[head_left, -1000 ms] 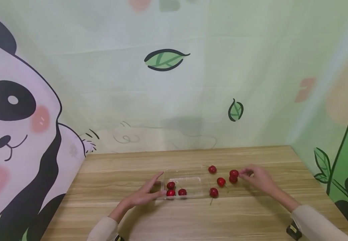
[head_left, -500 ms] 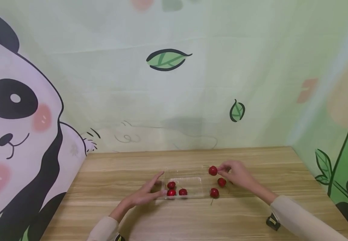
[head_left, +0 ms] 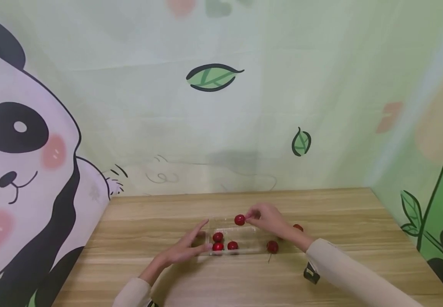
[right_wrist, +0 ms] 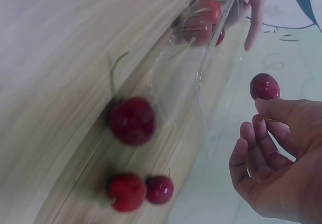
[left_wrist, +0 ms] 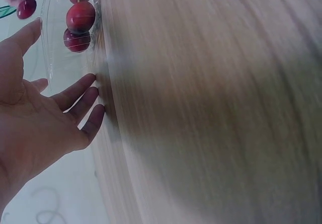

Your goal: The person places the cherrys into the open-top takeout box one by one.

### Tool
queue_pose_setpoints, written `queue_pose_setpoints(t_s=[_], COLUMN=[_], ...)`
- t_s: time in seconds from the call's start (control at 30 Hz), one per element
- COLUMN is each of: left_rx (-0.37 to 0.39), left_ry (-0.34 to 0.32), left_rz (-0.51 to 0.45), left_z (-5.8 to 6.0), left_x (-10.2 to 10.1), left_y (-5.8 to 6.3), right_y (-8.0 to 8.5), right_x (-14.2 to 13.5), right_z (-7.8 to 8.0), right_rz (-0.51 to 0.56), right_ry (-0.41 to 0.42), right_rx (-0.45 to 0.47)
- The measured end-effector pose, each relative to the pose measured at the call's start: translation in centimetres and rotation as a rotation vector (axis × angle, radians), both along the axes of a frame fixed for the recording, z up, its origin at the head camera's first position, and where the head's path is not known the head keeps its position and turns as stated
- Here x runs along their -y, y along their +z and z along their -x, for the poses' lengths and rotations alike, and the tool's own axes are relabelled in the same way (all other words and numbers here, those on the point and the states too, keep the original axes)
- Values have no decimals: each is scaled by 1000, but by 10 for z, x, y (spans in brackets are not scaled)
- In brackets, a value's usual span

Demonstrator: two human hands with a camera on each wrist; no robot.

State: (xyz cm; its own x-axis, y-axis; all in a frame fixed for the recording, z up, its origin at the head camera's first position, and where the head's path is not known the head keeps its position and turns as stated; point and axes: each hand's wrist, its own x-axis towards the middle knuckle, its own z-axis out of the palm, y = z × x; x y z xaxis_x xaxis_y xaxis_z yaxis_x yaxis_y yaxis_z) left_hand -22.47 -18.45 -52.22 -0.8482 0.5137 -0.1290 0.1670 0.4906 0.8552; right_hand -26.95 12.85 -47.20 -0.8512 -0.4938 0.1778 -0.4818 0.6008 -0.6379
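Note:
A clear plastic box [head_left: 244, 251] lies on the table with three red cherries at its left end, one of them this front cherry [head_left: 218, 247]. My left hand [head_left: 184, 248] spreads its fairly straight fingers and thumb around the box's left end. Above the box's back part, my right hand [head_left: 269, 219] pinches a cherry [head_left: 239, 220] at its stem; the right wrist view shows this held cherry [right_wrist: 264, 86] beyond the thumb tip. Right of the box lies a stemmed cherry [head_left: 272, 247]. Another cherry [head_left: 298, 228] shows partly behind my right forearm.
The wooden table [head_left: 160, 285] carries everything. In the right wrist view, two touching cherries, including this bright one [right_wrist: 127, 192], lie outside the box. Behind the table hangs a printed cloth [head_left: 236, 128] with a panda.
My right hand has moved left with the pinched cherry, from the loose cherries at the right to above the box. The left hand and box have stayed in place.

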Motion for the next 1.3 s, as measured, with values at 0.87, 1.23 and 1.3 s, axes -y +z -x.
queue_pose_setpoints(t_s=[0.87,1.23,1.3], left_rx=[1,9,11], left_ry=[-1,20,19], left_rz=[12,11,9], left_z=[3,2,2], left_x=[-1,-2,-2], left_y=[4,-1,-2], right_y=[-32,-35,-36], right_x=[78,81,80], right_z=[15,16,15], right_rz=[-80,-153,-152], right_ry=[-36,-33,-31], right_rx=[92,96,92])
